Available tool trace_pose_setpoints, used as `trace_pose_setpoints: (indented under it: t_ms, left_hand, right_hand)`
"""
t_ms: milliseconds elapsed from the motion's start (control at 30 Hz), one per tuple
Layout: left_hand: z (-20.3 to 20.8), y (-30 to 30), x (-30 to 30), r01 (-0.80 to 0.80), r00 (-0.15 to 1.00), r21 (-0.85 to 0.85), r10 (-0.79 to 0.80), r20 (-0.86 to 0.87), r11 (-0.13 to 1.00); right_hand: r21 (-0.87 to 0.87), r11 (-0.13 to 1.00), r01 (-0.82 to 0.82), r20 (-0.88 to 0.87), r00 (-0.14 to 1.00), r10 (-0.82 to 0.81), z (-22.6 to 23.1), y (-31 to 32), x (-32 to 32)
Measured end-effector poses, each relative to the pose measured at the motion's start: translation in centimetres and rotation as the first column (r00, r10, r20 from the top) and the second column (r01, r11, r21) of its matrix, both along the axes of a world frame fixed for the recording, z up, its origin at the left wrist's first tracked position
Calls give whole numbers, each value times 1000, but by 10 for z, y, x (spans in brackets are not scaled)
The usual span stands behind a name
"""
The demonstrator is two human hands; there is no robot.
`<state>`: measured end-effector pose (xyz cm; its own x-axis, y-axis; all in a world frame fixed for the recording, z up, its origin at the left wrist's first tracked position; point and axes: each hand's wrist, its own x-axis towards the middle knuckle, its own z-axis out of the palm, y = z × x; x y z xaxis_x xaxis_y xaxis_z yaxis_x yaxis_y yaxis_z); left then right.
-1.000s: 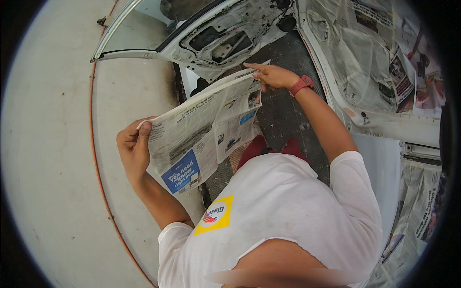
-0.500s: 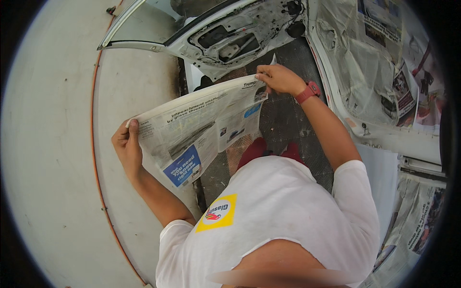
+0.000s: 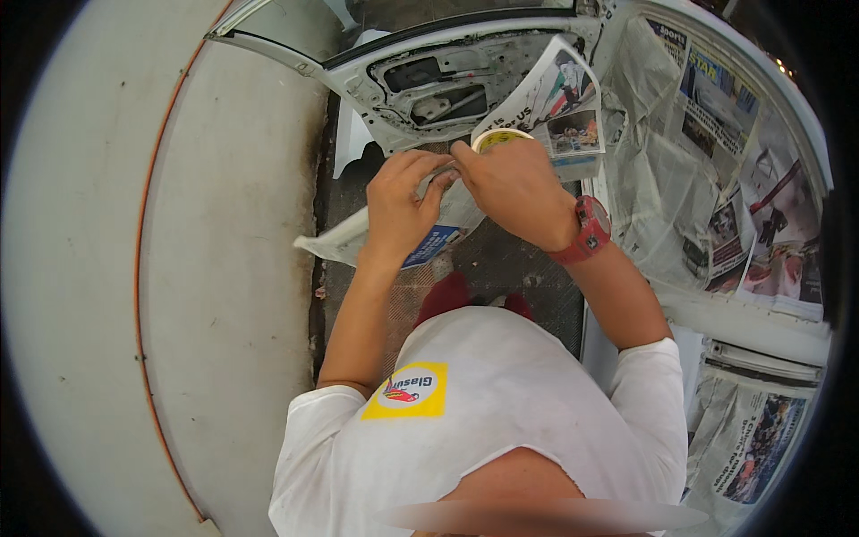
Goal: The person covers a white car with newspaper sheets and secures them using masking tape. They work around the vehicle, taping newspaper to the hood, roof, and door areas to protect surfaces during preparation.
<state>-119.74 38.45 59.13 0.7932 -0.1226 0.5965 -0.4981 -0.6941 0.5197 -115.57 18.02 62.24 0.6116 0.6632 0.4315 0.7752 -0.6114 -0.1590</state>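
My left hand (image 3: 403, 201) and my right hand (image 3: 519, 190) are close together in front of my chest, over a sheet of newspaper (image 3: 573, 103). A roll of masking tape (image 3: 501, 137) shows past the fingers of my right hand, which closes around its near side. My left thumb and fingers pinch the newspaper's upper edge beside the right fingertips; whether they also hold a strip of tape is hidden. One part of the sheet stands up to the right of the roll, while another hangs below my hands and reaches out to the left.
Ahead is an open white car door (image 3: 438, 85) with its inner panel bare. To my right, newspaper and clear plastic sheeting (image 3: 658, 170) cover the car body's opening. A pale wall (image 3: 80, 268) with an orange hose (image 3: 143, 313) runs along my left. Dark textured flooring (image 3: 528, 277) lies below.
My hands have come together from the sheet's two ends, the left moving right and the right moving left and nearer. The newspaper is no longer stretched flat, and the tape roll has come into sight.
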Motion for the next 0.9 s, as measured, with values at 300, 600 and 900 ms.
trace_pose_setpoints:
  t_ms: [300,600,900]
  left_hand:
    - [-16,20,5,-104,994,47,102,35,993]
    - [-29,39,-2,-132,991,113,135,-21,985]
    - [-23,47,-1,-139,990,110,142,-18,984]
  right_hand:
    - [-249,952,178,-47,980,-195,-4,-84,25]
    - [-158,970,182,-237,947,-217,-43,-123,48]
    - [-159,976,150,-433,877,-206,-29,-118,47]
